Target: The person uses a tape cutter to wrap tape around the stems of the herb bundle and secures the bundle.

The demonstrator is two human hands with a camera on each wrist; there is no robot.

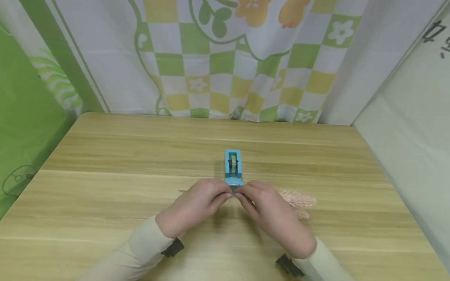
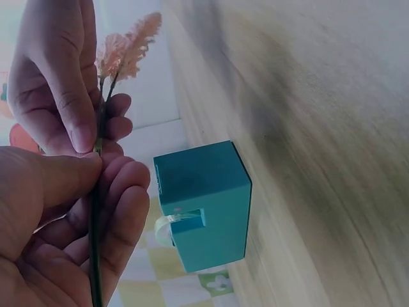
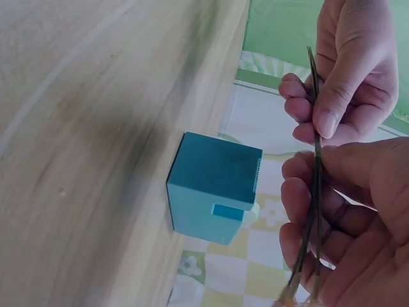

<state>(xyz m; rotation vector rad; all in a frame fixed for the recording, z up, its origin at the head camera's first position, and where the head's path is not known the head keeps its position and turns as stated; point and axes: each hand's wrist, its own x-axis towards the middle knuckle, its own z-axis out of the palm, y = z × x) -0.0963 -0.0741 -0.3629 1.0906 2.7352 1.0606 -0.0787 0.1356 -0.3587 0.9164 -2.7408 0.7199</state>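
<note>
My left hand (image 1: 198, 201) and right hand (image 1: 272, 214) meet just in front of a blue tape dispenser (image 1: 233, 181). Both pinch the thin dark stems (image 3: 316, 192) of a small bunch of flowers with fluffy pink heads (image 1: 298, 199). The fingertips of the two hands nearly touch on the stems. The heads stick out past the right hand; the bare stem ends point left. A paler band shows on the stems between the thumbs in the wrist views; whether it is tape I cannot tell. A roll of clear tape (image 1: 233, 163) sits in the dispenser.
The wooden table (image 1: 131, 152) reaches back to a checked curtain (image 1: 233, 72) with flower prints. Green cloth (image 1: 14, 102) hangs at the left, and a white sheet with dark writing (image 1: 424, 105) hangs at the right.
</note>
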